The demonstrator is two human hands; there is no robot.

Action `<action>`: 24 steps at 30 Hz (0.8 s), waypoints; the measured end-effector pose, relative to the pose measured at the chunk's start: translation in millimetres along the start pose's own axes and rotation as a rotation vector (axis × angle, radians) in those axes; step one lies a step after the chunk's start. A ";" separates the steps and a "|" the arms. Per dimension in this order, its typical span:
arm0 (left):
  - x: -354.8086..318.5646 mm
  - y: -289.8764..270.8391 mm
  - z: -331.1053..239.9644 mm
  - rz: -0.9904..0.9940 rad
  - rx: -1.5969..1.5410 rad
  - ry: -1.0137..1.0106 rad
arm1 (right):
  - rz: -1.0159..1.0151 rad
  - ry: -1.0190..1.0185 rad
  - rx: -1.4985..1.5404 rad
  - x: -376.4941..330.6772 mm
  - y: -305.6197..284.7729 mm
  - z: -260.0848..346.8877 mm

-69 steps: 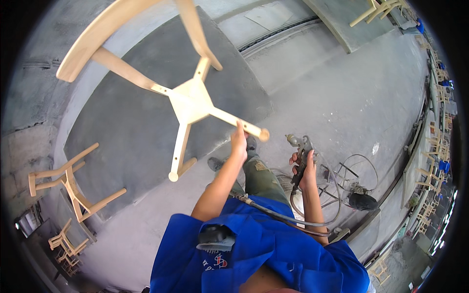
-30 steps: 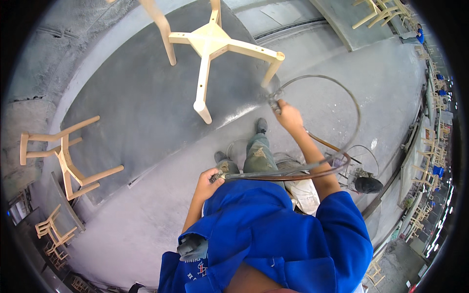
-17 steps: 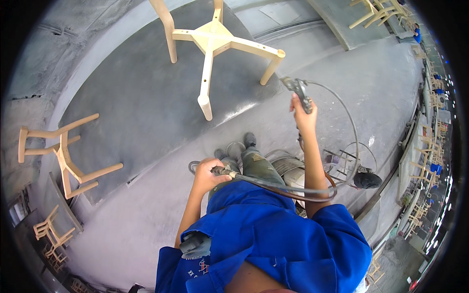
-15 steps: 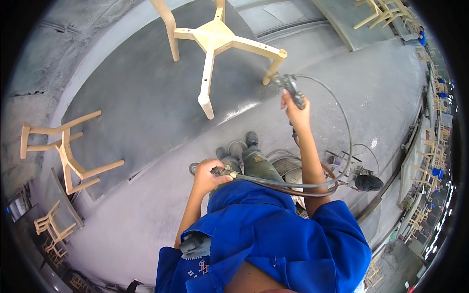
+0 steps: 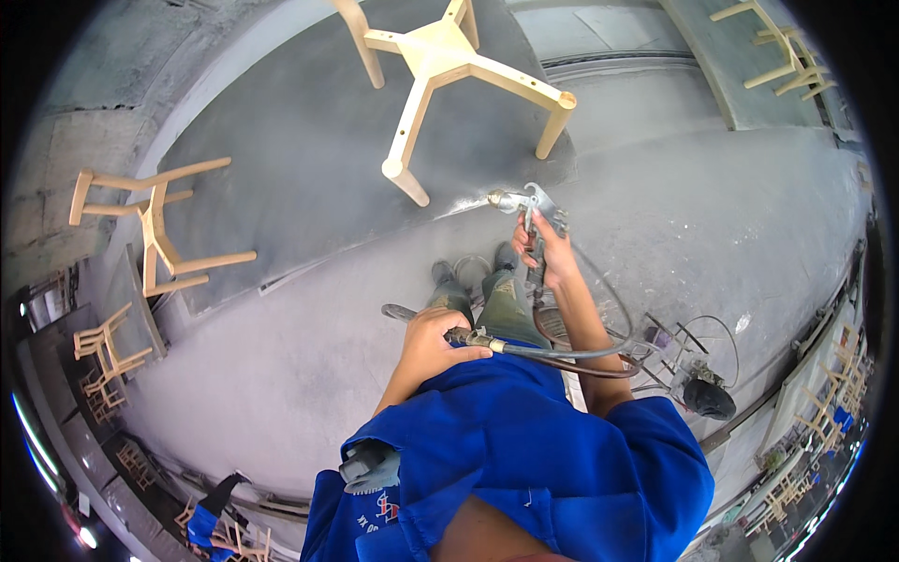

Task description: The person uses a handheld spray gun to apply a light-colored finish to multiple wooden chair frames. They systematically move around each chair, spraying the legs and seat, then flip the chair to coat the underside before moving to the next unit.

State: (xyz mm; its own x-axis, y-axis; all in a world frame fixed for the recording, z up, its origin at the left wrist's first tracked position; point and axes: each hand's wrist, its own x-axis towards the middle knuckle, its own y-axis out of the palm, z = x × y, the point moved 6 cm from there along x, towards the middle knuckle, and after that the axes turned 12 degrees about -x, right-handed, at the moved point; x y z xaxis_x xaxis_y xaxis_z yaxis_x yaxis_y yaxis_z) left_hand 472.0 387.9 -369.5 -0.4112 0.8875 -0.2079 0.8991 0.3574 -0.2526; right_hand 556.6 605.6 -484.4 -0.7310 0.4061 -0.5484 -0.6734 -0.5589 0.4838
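On your blue shirt (image 5: 562,450), lower centre-left of the frame, you wear small white lettering (image 5: 367,524), only partly legible, beside a red-and-white emblem (image 5: 388,509).

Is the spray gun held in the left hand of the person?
No, the spray gun is in the right hand, while the left hand grips a hose.

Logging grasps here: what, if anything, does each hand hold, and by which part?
Right hand: spray gun, by its handle. Left hand: hose, near a fitting.
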 end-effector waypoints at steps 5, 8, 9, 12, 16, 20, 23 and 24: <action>-32.8 -29.2 14.1 -0.110 -0.038 -0.111 | -0.178 0.198 0.037 55.3 -16.8 -81.5; -59.2 -51.1 41.6 -0.157 -0.141 -0.272 | -0.320 0.261 -0.055 78.1 -31.3 -124.4; -68.8 -57.6 52.1 -0.158 -0.176 -0.332 | -0.364 0.260 -0.104 84.4 -35.4 -138.1; -96.2 -88.8 72.4 -0.129 -0.223 -0.292 | -0.441 0.206 -0.365 95.9 -36.4 -176.8; -141.9 -146.9 105.9 -0.070 -0.261 -0.264 | -0.364 -0.022 -1.002 113.4 18.7 -210.6; -185.3 -203.5 144.6 -0.147 -0.420 -0.326 | -0.239 0.011 -1.452 119.2 103.9 -236.1; -206.9 -230.5 161.6 -0.199 -0.496 -0.283 | -0.201 0.050 -1.704 112.9 167.1 -218.4; -212.7 -239.8 166.1 -0.201 -0.528 -0.245 | -0.211 0.032 -1.772 105.5 186.3 -206.6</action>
State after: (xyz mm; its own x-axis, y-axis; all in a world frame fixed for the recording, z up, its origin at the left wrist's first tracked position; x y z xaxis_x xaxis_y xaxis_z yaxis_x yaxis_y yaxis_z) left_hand 318.9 65.2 -421.6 -0.5461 0.7179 -0.4316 0.7277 0.6619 0.1801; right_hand 376.7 394.9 -593.0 -0.6398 0.5661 -0.5199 0.1810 -0.5464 -0.8177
